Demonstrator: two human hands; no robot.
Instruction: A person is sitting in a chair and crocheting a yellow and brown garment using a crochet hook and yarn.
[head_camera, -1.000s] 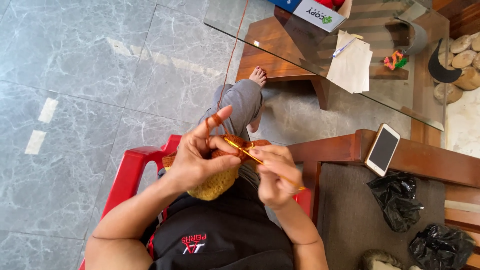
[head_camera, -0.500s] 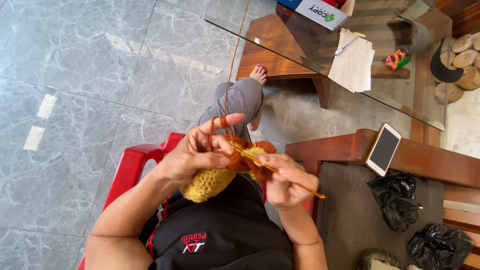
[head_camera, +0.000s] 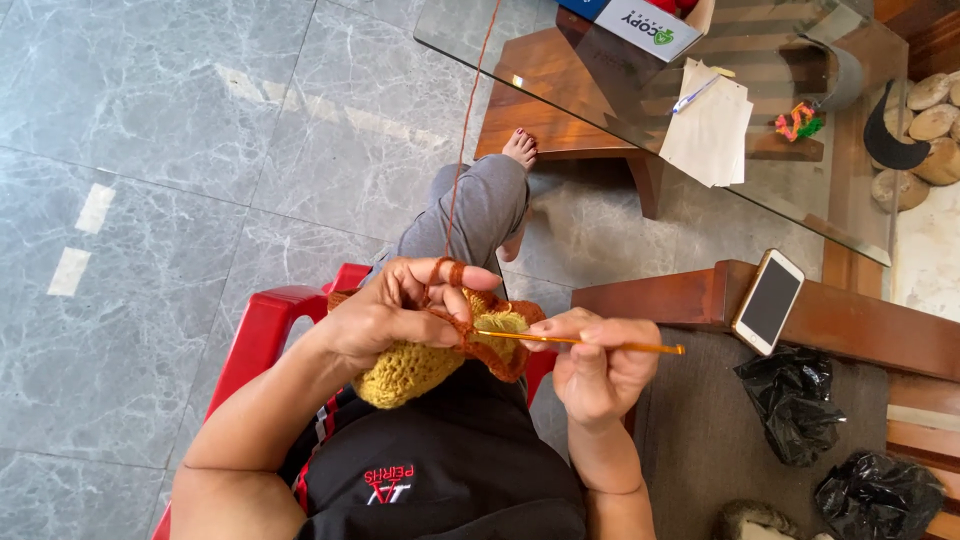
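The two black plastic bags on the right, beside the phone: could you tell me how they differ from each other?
The upper black bag lies on the grey-brown surface just below the phone, while the lower black bag sits nearer the picture's bottom corner, by wooden slats. The upper bag shows whole; the lower bag is partly cut off by the frame edge. Both are crumpled, glossy and black.

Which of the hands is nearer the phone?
Right. The right hand sits just left of the phone; the left hand is farther away, past the crochet piece.
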